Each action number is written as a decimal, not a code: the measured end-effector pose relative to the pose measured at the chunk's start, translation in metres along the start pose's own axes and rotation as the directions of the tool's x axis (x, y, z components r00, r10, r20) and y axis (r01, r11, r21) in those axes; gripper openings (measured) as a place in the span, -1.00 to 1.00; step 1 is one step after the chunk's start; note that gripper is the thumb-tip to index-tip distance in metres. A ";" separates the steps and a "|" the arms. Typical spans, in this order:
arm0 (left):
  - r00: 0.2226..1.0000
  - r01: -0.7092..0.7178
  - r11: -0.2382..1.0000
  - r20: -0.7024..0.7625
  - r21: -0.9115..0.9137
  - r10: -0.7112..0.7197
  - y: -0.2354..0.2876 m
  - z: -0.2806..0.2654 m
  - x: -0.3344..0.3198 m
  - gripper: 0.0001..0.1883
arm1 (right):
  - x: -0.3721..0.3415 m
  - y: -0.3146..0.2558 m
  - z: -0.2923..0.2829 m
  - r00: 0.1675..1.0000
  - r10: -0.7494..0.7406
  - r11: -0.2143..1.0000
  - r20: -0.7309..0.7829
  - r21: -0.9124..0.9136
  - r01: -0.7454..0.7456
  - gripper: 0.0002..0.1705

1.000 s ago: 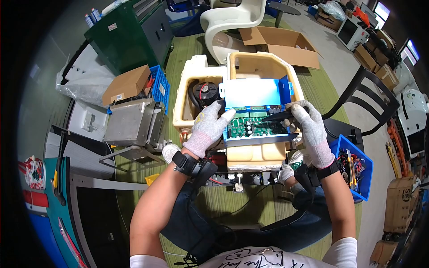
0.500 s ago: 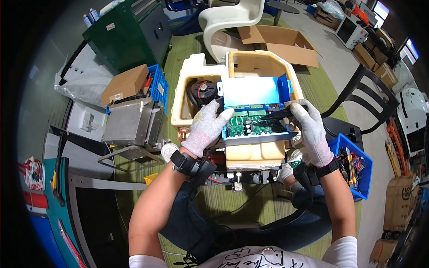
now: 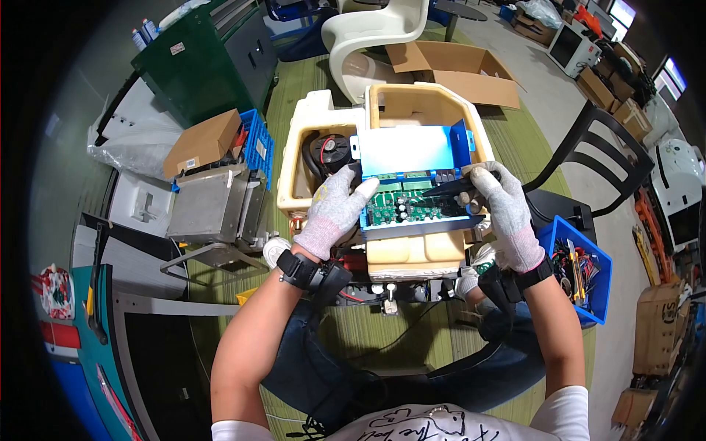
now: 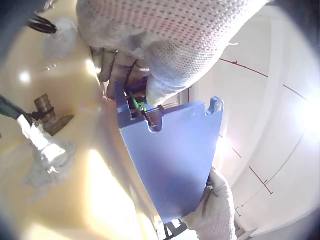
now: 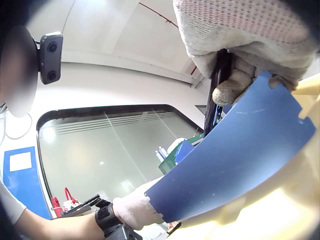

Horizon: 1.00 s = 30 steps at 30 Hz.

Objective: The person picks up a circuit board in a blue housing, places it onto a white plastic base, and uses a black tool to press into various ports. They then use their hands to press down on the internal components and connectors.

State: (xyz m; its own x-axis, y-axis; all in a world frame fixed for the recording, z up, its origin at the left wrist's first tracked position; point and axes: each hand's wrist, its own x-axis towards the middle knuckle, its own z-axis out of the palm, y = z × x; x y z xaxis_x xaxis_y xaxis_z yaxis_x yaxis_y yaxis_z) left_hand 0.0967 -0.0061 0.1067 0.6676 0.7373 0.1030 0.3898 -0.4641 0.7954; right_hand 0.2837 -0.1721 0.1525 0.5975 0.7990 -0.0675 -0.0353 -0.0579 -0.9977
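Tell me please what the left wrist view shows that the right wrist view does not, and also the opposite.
Only the left wrist view: a brass-coloured fitting and a green piece inside the blue case.
Only the right wrist view: a dark-framed glass panel and a blue panel with a white sheet on it.
Both: the blue case, the left hand and the right hand, both gloved.
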 end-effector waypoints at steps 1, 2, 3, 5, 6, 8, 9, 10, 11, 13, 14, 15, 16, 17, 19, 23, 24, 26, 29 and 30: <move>1.000 -0.002 1.000 -0.001 0.005 0.002 0.000 0.000 0.000 -0.56 | 0.000 0.000 0.000 1.000 -0.001 1.000 0.001 -0.001 0.001 -0.71; 1.000 -0.004 1.000 -0.003 0.009 0.004 -0.001 0.000 0.000 -0.56 | 0.000 0.000 0.000 1.000 -0.001 1.000 -0.001 -0.008 0.001 -0.71; 1.000 -0.006 1.000 -0.004 0.014 0.006 -0.001 0.000 0.000 -0.56 | 0.000 -0.001 0.000 1.000 -0.002 1.000 -0.004 -0.016 0.002 -0.70; 1.000 -0.022 1.000 -0.010 0.000 0.022 -0.005 0.002 0.000 -0.57 | 0.000 -0.001 0.000 1.000 -0.002 1.000 -0.007 -0.027 0.001 -0.70; 0.999 -0.030 1.000 -0.012 -0.007 0.030 -0.005 0.002 0.000 -0.57 | 0.000 -0.002 0.000 1.000 -0.001 1.000 -0.008 -0.030 0.001 -0.70; 1.000 -0.015 1.000 -0.003 0.005 0.015 -0.001 0.000 0.000 -0.57 | 0.000 -0.002 0.000 1.000 -0.003 0.999 -0.008 -0.037 0.003 -0.70; 1.000 -0.007 1.000 0.001 0.011 0.007 0.002 -0.001 -0.001 -0.57 | 0.000 -0.002 0.000 1.000 -0.005 0.999 -0.008 -0.040 0.005 -0.70; 1.000 -0.012 1.000 -0.001 0.000 0.012 0.001 -0.001 -0.001 -0.57 | 0.000 -0.002 0.000 1.000 -0.008 0.999 -0.008 -0.043 0.007 -0.70; 1.000 -0.017 1.000 -0.003 -0.010 0.017 0.000 0.000 0.000 -0.57 | 0.000 -0.002 0.000 1.000 -0.008 0.999 -0.007 -0.039 0.008 -0.70; 1.000 -0.014 1.000 -0.006 -0.014 0.014 0.001 0.000 0.000 -0.57 | 0.000 -0.002 0.000 1.000 -0.009 0.999 -0.005 -0.031 0.009 -0.70; 1.000 -0.007 1.000 -0.006 -0.008 0.007 0.004 -0.001 -0.001 -0.56 | -0.001 -0.002 0.000 1.000 -0.006 1.000 -0.007 -0.024 0.006 -0.70; 1.000 0.001 1.000 -0.006 -0.002 -0.001 0.006 -0.002 -0.001 -0.56 | -0.001 -0.002 0.001 1.000 -0.003 1.000 -0.008 -0.016 0.003 -0.70; 1.000 0.008 1.000 0.012 -0.010 -0.008 0.006 -0.003 -0.001 -0.54 | -0.001 -0.003 0.001 1.000 0.000 1.000 -0.009 -0.009 0.000 -0.71; 0.999 0.016 1.000 0.030 -0.018 -0.016 0.007 -0.004 -0.001 -0.52 | -0.002 -0.003 0.001 1.000 -0.005 1.000 -0.009 -0.001 0.005 -0.71; 0.998 0.026 0.999 0.049 -0.033 -0.024 0.006 -0.004 -0.001 -0.49 | -0.003 -0.004 0.002 1.000 -0.016 1.000 -0.009 0.015 0.016 -0.71; 0.998 0.034 0.999 0.050 -0.034 -0.033 0.007 -0.004 -0.001 -0.49 | -0.002 -0.002 0.002 1.000 -0.021 0.999 -0.019 0.025 0.022 -0.72; 0.998 0.036 0.999 0.050 -0.027 -0.034 0.007 -0.004 -0.001 -0.49 | -0.002 -0.001 0.001 1.000 -0.017 0.999 -0.013 0.027 0.017 -0.72; 0.999 0.029 0.999 0.041 -0.019 -0.029 0.006 -0.003 -0.001 -0.49 | -0.001 -0.001 0.000 1.000 -0.011 1.000 -0.005 0.026 0.011 -0.72; 0.999 0.023 1.000 0.036 -0.013 -0.023 0.004 -0.002 0.000 -0.49 | -0.001 -0.001 0.000 1.000 -0.006 1.000 -0.002 0.016 0.006 -0.72; 0.999 0.021 1.000 0.036 -0.011 -0.021 0.003 -0.002 0.000 -0.49 | -0.001 0.000 0.000 1.000 -0.004 1.000 -0.003 0.013 0.004 -0.72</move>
State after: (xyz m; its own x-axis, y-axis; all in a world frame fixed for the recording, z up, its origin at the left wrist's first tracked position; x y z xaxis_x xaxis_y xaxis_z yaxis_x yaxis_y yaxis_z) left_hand 0.0969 -0.0066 0.1104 0.6818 0.7287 0.0646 0.3968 -0.4426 0.8041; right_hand 0.2829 -0.1727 0.1528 0.6003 0.7973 -0.0636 -0.0436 -0.0467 -0.9980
